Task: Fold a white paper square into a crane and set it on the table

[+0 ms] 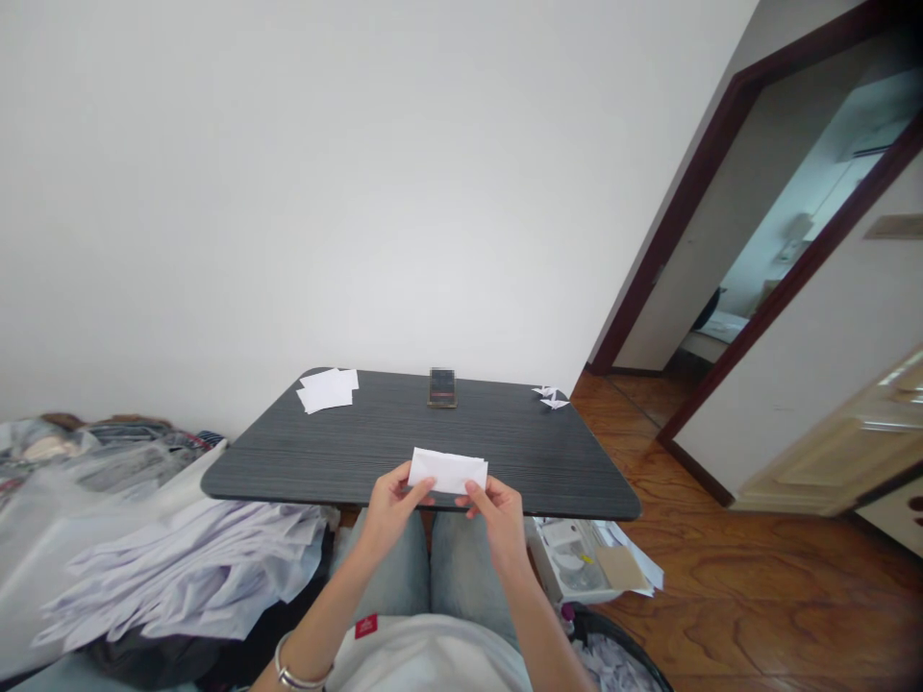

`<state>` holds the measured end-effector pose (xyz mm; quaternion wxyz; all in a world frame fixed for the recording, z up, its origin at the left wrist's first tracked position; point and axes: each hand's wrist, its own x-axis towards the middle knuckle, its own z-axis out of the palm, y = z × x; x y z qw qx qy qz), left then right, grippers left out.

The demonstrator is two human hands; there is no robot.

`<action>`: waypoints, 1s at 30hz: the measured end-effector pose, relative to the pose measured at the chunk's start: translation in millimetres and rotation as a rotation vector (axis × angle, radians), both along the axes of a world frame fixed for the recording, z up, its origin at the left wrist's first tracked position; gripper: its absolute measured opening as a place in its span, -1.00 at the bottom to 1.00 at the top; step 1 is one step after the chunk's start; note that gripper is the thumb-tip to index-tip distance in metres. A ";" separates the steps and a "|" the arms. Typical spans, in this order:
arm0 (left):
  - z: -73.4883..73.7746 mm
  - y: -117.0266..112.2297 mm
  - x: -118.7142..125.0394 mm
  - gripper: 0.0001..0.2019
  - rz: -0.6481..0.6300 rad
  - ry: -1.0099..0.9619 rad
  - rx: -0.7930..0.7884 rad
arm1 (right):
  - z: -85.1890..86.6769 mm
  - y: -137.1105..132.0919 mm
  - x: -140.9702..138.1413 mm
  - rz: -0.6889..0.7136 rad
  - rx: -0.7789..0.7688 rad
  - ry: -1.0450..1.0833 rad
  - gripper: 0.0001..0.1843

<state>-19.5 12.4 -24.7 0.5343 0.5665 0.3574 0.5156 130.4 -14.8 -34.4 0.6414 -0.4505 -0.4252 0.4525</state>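
Note:
A folded sheet of white paper (448, 469) is held up over the front edge of the dark table. My left hand (395, 500) pinches its lower left part, thumb on the near face and fingers behind. On the other side my right hand (497, 507) grips the lower right part in the same way. The paper forms a wide, narrow rectangle, with layers slightly offset along its top edge. Both hands' fingers behind the sheet are partly hidden.
Loose white sheets (328, 390) lie at the table's (505, 423) back left. A phone on a stand (442, 387) is at the back middle, folded paper figures (552, 397) at the back right. Piled cloth (194, 567) sits left; a box (577, 562) and a paper-filled bin (616, 663) stand right.

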 end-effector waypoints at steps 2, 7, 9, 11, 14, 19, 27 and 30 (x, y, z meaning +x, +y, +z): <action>0.8 -0.3 0.9 -0.70 0.014 -0.006 0.006 | 0.7 -0.6 -0.6 -0.012 0.000 0.002 -0.77; 1.7 0.7 1.0 -0.71 -0.021 0.011 -0.018 | 2.9 -1.0 -0.2 -0.011 -0.011 -0.017 -0.76; 0.8 1.3 1.2 -0.72 -0.056 0.031 -0.049 | 3.9 -1.1 -0.2 0.001 -0.011 -0.034 -0.75; -0.5 1.7 1.8 -0.74 -0.061 0.038 -0.081 | 4.6 -1.3 -0.7 0.012 -0.008 -0.046 -0.74; -2.0 2.2 3.4 -0.76 -0.029 0.019 -0.101 | 5.0 -1.4 -1.5 0.002 -0.005 -0.053 -0.74; -2.2 2.8 6.2 -0.76 0.022 0.001 -0.109 | 4.4 -0.7 -2.7 -0.021 -0.003 -0.035 -0.73; 2.0 -0.6 9.4 -0.67 0.041 -0.098 -0.189 | 5.4 -0.3 -2.5 -0.019 -0.028 0.017 -0.74; 3.0 -1.5 9.9 -0.67 0.034 -0.127 -0.219 | 5.0 0.2 -2.2 -0.014 -0.031 0.033 -0.74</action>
